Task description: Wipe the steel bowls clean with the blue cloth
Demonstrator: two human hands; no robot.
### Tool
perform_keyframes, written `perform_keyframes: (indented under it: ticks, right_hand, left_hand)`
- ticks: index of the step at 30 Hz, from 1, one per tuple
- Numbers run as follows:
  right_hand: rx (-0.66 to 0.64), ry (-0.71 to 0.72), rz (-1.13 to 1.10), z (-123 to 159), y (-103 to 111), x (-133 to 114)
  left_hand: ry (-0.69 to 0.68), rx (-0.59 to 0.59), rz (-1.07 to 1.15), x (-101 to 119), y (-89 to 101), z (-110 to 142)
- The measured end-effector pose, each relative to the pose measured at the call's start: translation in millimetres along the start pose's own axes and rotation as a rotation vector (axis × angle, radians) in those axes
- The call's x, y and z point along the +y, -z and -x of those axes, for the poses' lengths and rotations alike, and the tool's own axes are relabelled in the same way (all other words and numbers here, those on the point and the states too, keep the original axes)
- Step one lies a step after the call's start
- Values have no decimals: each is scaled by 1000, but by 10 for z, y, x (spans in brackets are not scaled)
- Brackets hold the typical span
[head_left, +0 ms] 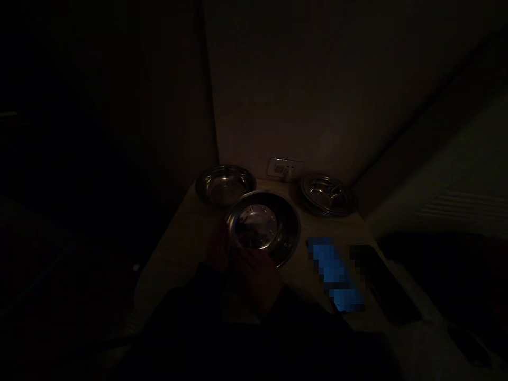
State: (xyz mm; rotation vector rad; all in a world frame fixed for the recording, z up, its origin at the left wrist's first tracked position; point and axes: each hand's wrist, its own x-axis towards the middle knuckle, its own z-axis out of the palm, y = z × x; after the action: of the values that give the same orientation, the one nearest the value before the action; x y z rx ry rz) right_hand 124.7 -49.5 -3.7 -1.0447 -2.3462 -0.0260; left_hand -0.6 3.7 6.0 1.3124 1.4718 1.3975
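On the wooden table (170,248), a steel bowl (224,185) sits far left and stacked steel plates (326,194) far right, below a wall socket (284,168). Near right, a blurred, blue-lit phone (335,275) lies beside a dark oblong object (391,288).

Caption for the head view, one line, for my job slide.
In dim light, both hands touch a shiny metal bowl on a wooden table.

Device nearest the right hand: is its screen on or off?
On: the device glows blue in the dark scene, though its display is pixelated.
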Motion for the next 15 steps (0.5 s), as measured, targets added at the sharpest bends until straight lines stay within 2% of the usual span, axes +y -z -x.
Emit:
perform_keyframes:
  ticks: [2,5,7,9,11,15]
  right_hand:
    - [-15,23,-2,18,46,34]
    - [-157,83,41,128,323,221]
    - [-276,83,81,192,518,324]
    - [-348,60,106,206,610,341]
    - [-338,18,95,157,564,267]
    - [-237,-77,3,-77,272,30]
  left_hand:
    - [-17,19,-24,31,24,3]
    - [-55,10,-63,61,10,13]
    - [-54,-1,-5,57,-26,23]
    - [-31,-18,106,33,-62,33]
    - [9,-30,166,-5,-78,37]
    - [61,-36,147,-76,-40,15]
